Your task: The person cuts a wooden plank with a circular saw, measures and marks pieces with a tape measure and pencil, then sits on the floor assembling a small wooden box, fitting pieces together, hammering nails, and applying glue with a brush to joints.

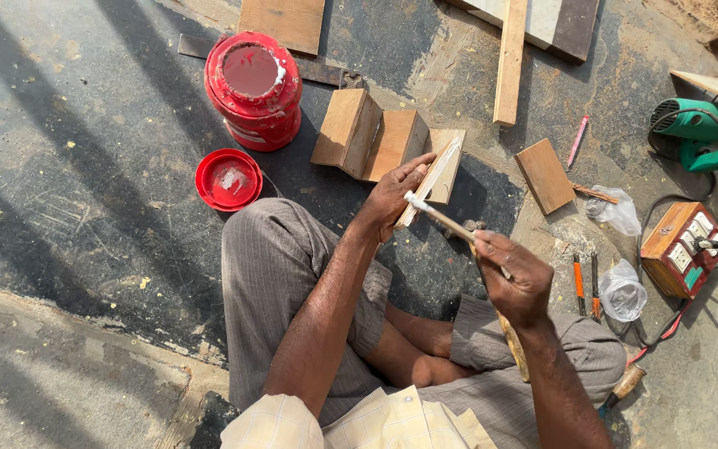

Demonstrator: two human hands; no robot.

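Left hand (394,195) is closed around a thin wooden strip (430,181), tilting it up off the floor (85,166) so that its long white-coated edge faces the person. Right hand (515,278) is curled shut on the wooden handle of a brush (450,223), whose white-tipped end touches the strip just beside the left thumb; the grip sits far back on the handle, which seems to give reach along the edge. Both forearms rest over the person's folded knees, which likely steadies the work.

Near the strip, on the floor, lie several small wooden blocks (367,137), close enough to be picked up in turn. An open red tub of white glue or paint (253,87) stands well to the left with its red lid (228,179) beside it, inner face up. To the right are a flat wooden piece (544,175), a green power tool (704,133), a switch box (681,249), two screwdrivers (585,285) and clear plastic bags (622,291).
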